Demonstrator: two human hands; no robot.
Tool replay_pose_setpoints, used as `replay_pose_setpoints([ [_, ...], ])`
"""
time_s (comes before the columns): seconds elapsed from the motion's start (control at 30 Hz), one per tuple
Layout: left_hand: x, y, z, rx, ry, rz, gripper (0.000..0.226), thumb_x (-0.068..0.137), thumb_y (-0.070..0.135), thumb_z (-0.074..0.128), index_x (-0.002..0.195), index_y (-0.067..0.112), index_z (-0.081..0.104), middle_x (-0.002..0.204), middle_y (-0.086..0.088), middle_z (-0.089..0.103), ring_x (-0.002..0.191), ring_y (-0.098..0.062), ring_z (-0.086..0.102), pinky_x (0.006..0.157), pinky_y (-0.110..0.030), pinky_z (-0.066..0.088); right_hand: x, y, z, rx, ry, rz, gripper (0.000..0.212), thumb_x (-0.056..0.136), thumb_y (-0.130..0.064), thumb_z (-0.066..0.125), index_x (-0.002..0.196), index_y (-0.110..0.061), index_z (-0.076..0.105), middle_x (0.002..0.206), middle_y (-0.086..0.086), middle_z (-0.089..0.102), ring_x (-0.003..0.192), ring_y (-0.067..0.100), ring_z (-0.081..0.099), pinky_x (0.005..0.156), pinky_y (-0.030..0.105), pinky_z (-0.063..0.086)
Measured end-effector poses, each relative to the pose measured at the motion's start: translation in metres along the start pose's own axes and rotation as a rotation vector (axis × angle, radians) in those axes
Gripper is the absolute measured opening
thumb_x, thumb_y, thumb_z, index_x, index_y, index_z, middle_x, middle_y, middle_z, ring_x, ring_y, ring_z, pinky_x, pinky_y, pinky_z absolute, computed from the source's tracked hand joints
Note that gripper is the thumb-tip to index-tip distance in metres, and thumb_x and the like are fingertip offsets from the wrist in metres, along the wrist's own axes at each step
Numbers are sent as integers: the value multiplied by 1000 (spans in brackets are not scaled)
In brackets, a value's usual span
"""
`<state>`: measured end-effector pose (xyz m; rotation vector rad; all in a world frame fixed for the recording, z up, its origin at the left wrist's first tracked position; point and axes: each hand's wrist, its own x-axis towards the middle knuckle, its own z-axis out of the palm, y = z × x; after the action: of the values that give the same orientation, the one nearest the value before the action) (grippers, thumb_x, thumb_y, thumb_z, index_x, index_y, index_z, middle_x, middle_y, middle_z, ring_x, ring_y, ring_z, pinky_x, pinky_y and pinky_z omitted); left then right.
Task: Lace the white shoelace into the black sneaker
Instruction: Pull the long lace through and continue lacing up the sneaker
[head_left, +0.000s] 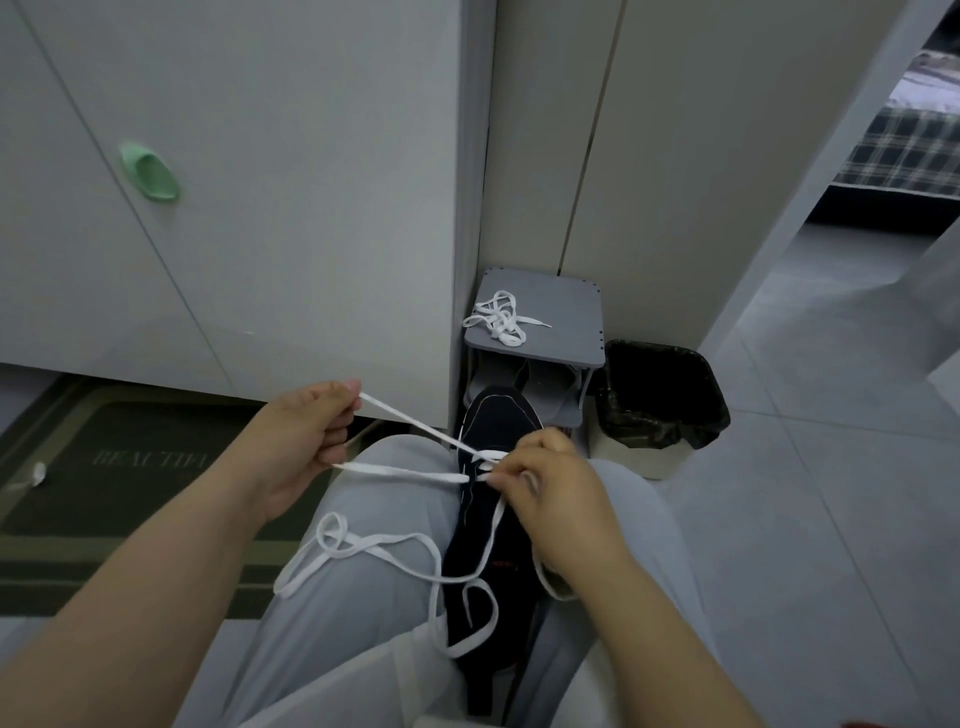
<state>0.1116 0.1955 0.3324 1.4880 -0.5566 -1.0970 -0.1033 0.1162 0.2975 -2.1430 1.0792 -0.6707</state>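
Observation:
The black sneaker (493, 525) lies lengthwise between my knees, toe pointing away. A white shoelace (400, 470) runs from its eyelets out to the left. My left hand (306, 436) grips the lace, with two taut strands stretching from it to the shoe. My right hand (545, 483) rests on the sneaker's upper and pinches the lace at an eyelet. The slack of the lace loops loosely over my left thigh and the shoe's heel end.
A second white lace (498, 317) lies bunched on a small grey stool (561, 322) past the shoe. A bin with a black liner (660, 400) stands to its right. White cabinet doors (234, 208) rise on the left, above a dark doormat (130, 467).

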Motion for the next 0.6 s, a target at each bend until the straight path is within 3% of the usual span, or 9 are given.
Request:
replay_pose_setpoints([
  [0.1,-1,-1,-1,36,-42,-1,29,93,25,48,69,11,52,57,0,38,53,-11,37,69,-28,42,-9,2,-18,368,48,154,16,85,-13,63,70,-18,62,104,-20,63,97,-9,57,85,8,36],
  [0.2,-2,-6,6,138,-92,-8,23,92,25,51,78,8,60,60,-2,46,61,-15,45,78,-31,41,-20,-1,-29,869,92,292,15,94,-11,48,79,-8,51,97,-2,73,95,8,66,85,22,47],
  [0.3,-3,-11,18,245,-124,34,17,89,25,56,95,11,64,66,-4,52,68,-15,50,79,-28,41,-23,2,-49,1227,259,330,19,95,-8,39,77,-7,47,67,3,67,70,17,67,74,29,57],
  [0.37,-3,-13,28,378,-147,109,15,89,23,57,100,13,62,70,-7,55,70,-14,51,73,-21,40,-24,6,-59,1322,334,317,23,94,-8,38,72,-11,44,52,0,47,49,14,51,58,26,54],
  [0.4,-2,-14,34,464,-159,156,14,88,22,59,99,14,63,72,-9,56,72,-14,52,70,-18,39,-24,8,-62,1306,339,324,25,94,-7,38,70,-12,44,50,-2,39,45,12,40,49,22,48],
  [0.47,2,-18,40,694,-143,255,11,87,25,61,93,17,65,78,-7,62,75,-14,55,67,-15,39,-26,8,-61,955,280,325,27,94,-10,45,68,-16,50,50,-6,39,45,8,35,44,15,37],
  [0.53,6,-23,41,896,-78,299,12,87,31,60,85,22,67,79,2,65,79,-14,57,75,-22,39,-26,6,-49,430,150,231,20,89,-19,57,69,-21,59,61,-10,55,56,0,50,53,7,39],
  [0.6,8,-27,42,1024,-30,332,18,89,36,55,79,25,66,76,8,61,84,-15,54,88,-31,34,-24,7,-35,33,8,137,6,84,-32,64,83,-27,66,84,-16,61,79,-5,54,69,6,41],
])
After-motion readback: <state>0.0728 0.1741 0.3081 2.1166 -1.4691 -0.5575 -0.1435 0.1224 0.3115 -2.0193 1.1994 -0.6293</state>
